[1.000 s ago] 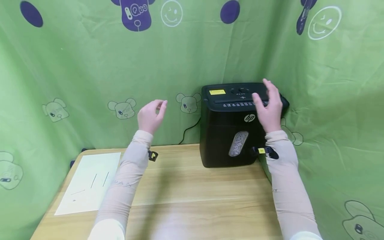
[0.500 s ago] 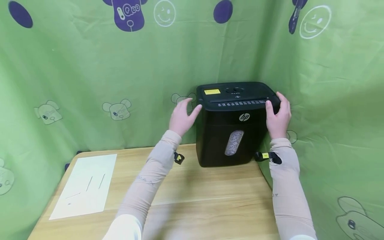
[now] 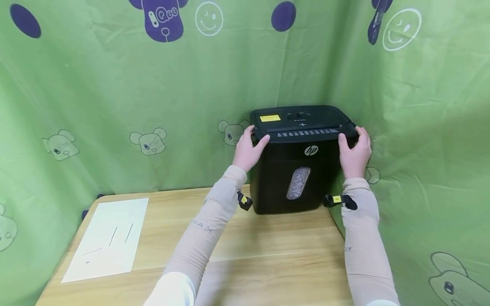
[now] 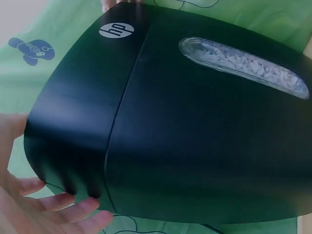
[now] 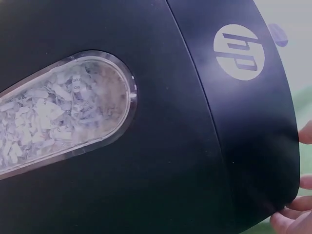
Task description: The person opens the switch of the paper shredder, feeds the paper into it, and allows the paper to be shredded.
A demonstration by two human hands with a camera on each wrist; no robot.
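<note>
Right of centre, the left hand (image 3: 246,153) has joined the right hand (image 3: 355,156) (both half-curled, gripping the shredder (image 3: 291,159)), seemingly steadying it.

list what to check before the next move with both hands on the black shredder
1. Left hand on the shredder: ok, it grips the upper left edge.
2. Right hand placed: ok, it grips the upper right edge.
3. Shredder upright on the table: ok.
4. Bin free of shreds: not ok, paper shreds show through the window.
5. Plug pulled: cannot tell, no plug in view.
6. White sheet out of the way: ok, it lies apart, at the table's left.
</note>
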